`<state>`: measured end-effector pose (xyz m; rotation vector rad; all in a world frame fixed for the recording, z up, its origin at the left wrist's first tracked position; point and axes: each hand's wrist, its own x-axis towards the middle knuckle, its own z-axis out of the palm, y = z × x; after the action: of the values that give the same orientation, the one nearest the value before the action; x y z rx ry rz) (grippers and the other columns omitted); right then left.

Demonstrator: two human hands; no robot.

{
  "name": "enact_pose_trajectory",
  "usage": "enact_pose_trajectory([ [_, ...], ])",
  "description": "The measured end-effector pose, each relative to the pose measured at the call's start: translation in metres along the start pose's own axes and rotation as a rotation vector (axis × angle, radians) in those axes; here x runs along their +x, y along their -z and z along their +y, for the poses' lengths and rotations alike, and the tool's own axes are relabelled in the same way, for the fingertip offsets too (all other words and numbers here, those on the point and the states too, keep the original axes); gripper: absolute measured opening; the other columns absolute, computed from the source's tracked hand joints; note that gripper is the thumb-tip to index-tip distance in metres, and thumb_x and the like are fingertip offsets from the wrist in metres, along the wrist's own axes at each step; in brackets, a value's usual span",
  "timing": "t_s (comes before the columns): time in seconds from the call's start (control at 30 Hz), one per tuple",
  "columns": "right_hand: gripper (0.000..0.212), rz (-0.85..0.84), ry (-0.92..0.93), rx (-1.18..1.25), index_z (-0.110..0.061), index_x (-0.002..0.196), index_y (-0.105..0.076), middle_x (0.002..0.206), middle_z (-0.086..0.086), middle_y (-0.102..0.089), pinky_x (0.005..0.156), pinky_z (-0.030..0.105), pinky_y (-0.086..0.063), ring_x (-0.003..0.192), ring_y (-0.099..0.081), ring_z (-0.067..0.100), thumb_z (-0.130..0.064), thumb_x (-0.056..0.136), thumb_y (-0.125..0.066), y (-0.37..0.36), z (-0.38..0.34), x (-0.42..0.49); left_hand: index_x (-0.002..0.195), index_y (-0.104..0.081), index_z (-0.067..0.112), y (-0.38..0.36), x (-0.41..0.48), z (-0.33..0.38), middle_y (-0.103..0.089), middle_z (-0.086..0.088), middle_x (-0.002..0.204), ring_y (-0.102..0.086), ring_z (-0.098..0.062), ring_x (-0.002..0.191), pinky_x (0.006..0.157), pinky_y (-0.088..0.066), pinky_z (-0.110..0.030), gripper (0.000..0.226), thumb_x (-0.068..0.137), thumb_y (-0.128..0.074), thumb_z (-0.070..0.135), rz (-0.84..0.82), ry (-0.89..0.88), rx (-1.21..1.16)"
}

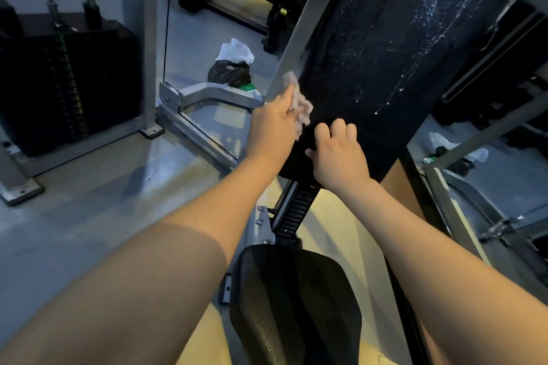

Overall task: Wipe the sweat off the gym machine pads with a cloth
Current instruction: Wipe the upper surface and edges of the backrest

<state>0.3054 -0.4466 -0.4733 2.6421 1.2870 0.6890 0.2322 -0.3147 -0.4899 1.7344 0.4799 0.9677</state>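
Note:
A long black back pad (pixel 382 47) of the gym machine slants up through the middle of the view, speckled with wet drops. My left hand (pixel 274 121) holds a crumpled pale cloth (pixel 301 104) against the pad's lower left edge. To the right of it, my right hand (pixel 338 154) rests on the pad's lower end with its fingers curled against the surface, holding nothing that I can see. A black seat pad (pixel 296 302) lies below, between my forearms.
A black weight stack (pixel 68 89) stands at the left inside a grey metal frame (pixel 195 124). Plastic bags (pixel 232 65) lie on the grey floor behind the frame. More bags (pixel 456 148) and metal bars sit at the right.

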Motion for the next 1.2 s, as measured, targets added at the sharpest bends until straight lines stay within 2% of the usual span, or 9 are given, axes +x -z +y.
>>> enact_pose_trajectory([
  [0.1,0.031,0.008,-0.01,-0.014,-0.011,0.105,-0.05,0.102,0.011,-0.043,0.066,0.033,-0.034,0.09,-0.038,0.028,-0.032,0.091,-0.068,0.001,-0.002,-0.001,0.142,-0.056,0.038,0.002,-0.027,-0.015,-0.075,0.006,0.085,-0.068,-0.007,0.079,0.073,-0.052,-0.017,0.041,0.104,-0.05,0.023,0.031,0.107,0.066],
  [0.2,0.03,-0.012,-0.009,-0.009,-0.01,0.105,-0.049,0.103,0.012,-0.043,0.066,0.034,-0.032,0.09,-0.037,0.028,-0.032,0.092,-0.066,0.003,-0.002,-0.001,0.124,-0.07,0.021,-0.01,0.016,0.02,-0.074,0.0,0.086,-0.07,-0.019,0.082,0.08,-0.056,-0.04,0.035,0.103,-0.042,0.026,0.09,-0.028,0.005],
  [0.37,0.031,-0.044,-0.015,-0.001,-0.013,0.111,-0.047,0.106,0.009,-0.041,0.07,0.032,-0.033,0.089,-0.028,0.022,-0.036,0.096,-0.062,0.004,0.001,0.001,0.142,-0.058,0.023,-0.011,0.076,0.068,-0.071,0.001,0.09,-0.065,-0.014,0.083,0.074,-0.053,-0.029,0.044,0.1,-0.051,0.011,0.085,-0.139,0.133],
  [0.63,0.031,-0.025,-0.028,0.013,-0.013,0.108,-0.048,0.104,0.009,-0.042,0.071,0.032,-0.032,0.088,-0.027,0.022,-0.034,0.093,-0.064,0.004,-0.003,0.0,0.142,-0.058,0.022,0.004,-0.015,0.0,-0.074,-0.003,0.105,-0.068,-0.024,0.096,0.088,-0.051,-0.035,0.043,0.102,-0.045,0.015,0.016,-0.06,0.276],
  [0.7,0.031,-0.023,-0.021,0.023,-0.012,0.108,-0.047,0.105,0.01,-0.042,0.071,0.033,-0.032,0.089,-0.031,0.024,-0.033,0.093,-0.064,0.005,-0.002,0.0,0.145,-0.054,0.018,0.004,0.003,0.03,-0.072,-0.003,0.106,-0.066,-0.022,0.096,0.088,-0.047,-0.029,0.045,0.102,-0.046,0.008,0.042,-0.132,0.148],
  [0.77,0.033,-0.037,-0.012,0.041,-0.011,0.111,-0.047,0.107,0.011,-0.042,0.072,0.034,-0.032,0.092,-0.035,0.027,-0.033,0.094,-0.064,0.007,0.001,0.0,0.148,-0.049,0.016,-0.001,0.028,0.064,-0.063,-0.01,0.137,-0.057,-0.023,0.127,0.106,-0.04,-0.026,0.053,0.098,-0.047,-0.002,0.028,-0.27,0.118],
  [0.9,0.039,-0.04,0.011,0.036,-0.01,0.12,-0.048,0.109,0.012,-0.044,0.075,0.034,-0.036,0.094,-0.038,0.028,-0.036,0.095,-0.063,0.005,0.005,0.001,0.15,-0.044,0.009,-0.01,0.048,0.065,-0.03,-0.009,0.163,-0.013,-0.031,0.154,0.124,-0.014,-0.035,0.057,0.095,-0.04,-0.007,-0.285,-0.597,0.653],
  [1.0,0.043,0.002,0.037,0.024,-0.008,0.122,-0.052,0.109,0.014,-0.048,0.077,0.036,-0.037,0.092,-0.041,0.03,-0.035,0.092,-0.065,-0.004,0.009,0.001,0.127,-0.066,-0.001,-0.001,0.018,0.017,-0.051,-0.021,0.147,-0.038,-0.047,0.141,0.117,-0.022,-0.055,0.05,0.091,-0.032,0.006,-0.333,-0.857,0.783],
  [1.2,0.038,0.045,0.049,0.032,-0.006,0.121,-0.057,0.108,0.015,-0.051,0.077,0.035,-0.038,0.09,-0.043,0.029,-0.033,0.094,-0.06,-0.009,0.011,-0.001,0.125,-0.068,0.0,0.013,-0.001,0.001,-0.062,-0.021,0.135,-0.051,-0.047,0.131,0.11,-0.029,-0.063,0.052,0.089,-0.03,0.008,-0.379,-0.872,0.908],
])
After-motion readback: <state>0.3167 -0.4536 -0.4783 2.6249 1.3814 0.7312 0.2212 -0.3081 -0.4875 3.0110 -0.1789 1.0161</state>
